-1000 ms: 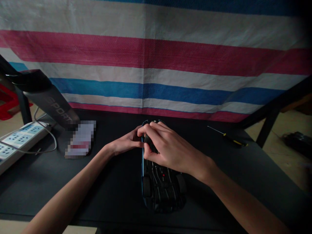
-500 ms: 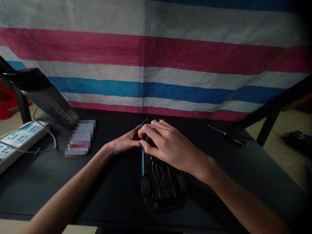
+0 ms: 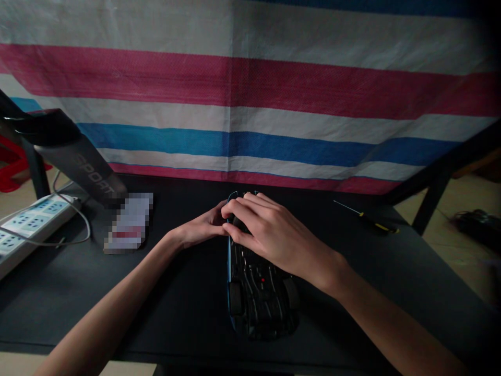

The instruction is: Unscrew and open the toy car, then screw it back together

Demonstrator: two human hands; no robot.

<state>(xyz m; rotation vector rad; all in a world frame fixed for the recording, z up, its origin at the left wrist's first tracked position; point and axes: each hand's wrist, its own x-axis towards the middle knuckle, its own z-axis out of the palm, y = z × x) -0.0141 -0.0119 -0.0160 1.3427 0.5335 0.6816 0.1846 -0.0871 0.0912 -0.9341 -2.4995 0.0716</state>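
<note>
A toy car (image 3: 262,292) lies upside down on the black table, its dark underside and wheels facing up and a blue edge showing on its left. My left hand (image 3: 205,225) grips the car's far left side, thumb against the edge. Over the far end of the car, my right hand (image 3: 266,230) is curled, thumb and fingertips bent together near the far left wheel. Whatever the right fingertips may pinch is hidden.
A screwdriver (image 3: 378,224) with a yellow and black handle lies at the right. At the left are a grey bottle (image 3: 84,164), a blurred-out flat object (image 3: 131,222) and a white power strip (image 3: 33,224) with a cable. A striped sheet (image 3: 235,78) hangs behind the table (image 3: 176,308).
The fingers of my right hand have shifted very slightly over the far end of the car. My left hand and the car look unmoved.
</note>
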